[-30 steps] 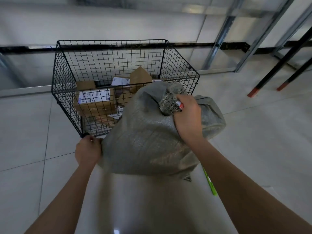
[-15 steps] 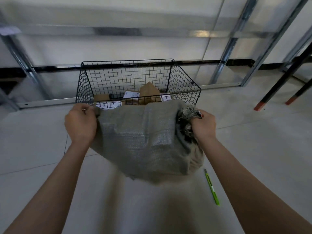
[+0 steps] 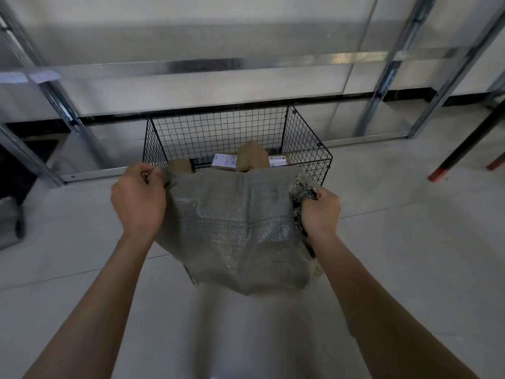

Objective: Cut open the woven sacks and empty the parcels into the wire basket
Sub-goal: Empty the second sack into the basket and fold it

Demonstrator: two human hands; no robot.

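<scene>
A grey woven sack (image 3: pixel 237 228) hangs in the air in front of the black wire basket (image 3: pixel 218 127). My left hand (image 3: pixel 138 201) grips its upper left corner. My right hand (image 3: pixel 321 212) grips the frayed, bunched upper right corner. The sack sags between both hands and hides the basket's near wall. Brown cardboard parcels (image 3: pixel 251 157) with white labels lie inside the basket, seen just above the sack's top edge. What the sack holds is hidden.
Metal shelving uprights (image 3: pixel 382 86) and a rail run along the wall behind the basket. Black legs with red feet (image 3: pixel 464 149) stand at the right. A grey object (image 3: pixel 9 222) lies at the left edge. Pale floor tiles surround the basket.
Both hands have lifted the sack higher and spread it wider; the view has tilted up, so the basket looks farther off. The green pen on the floor is out of sight.
</scene>
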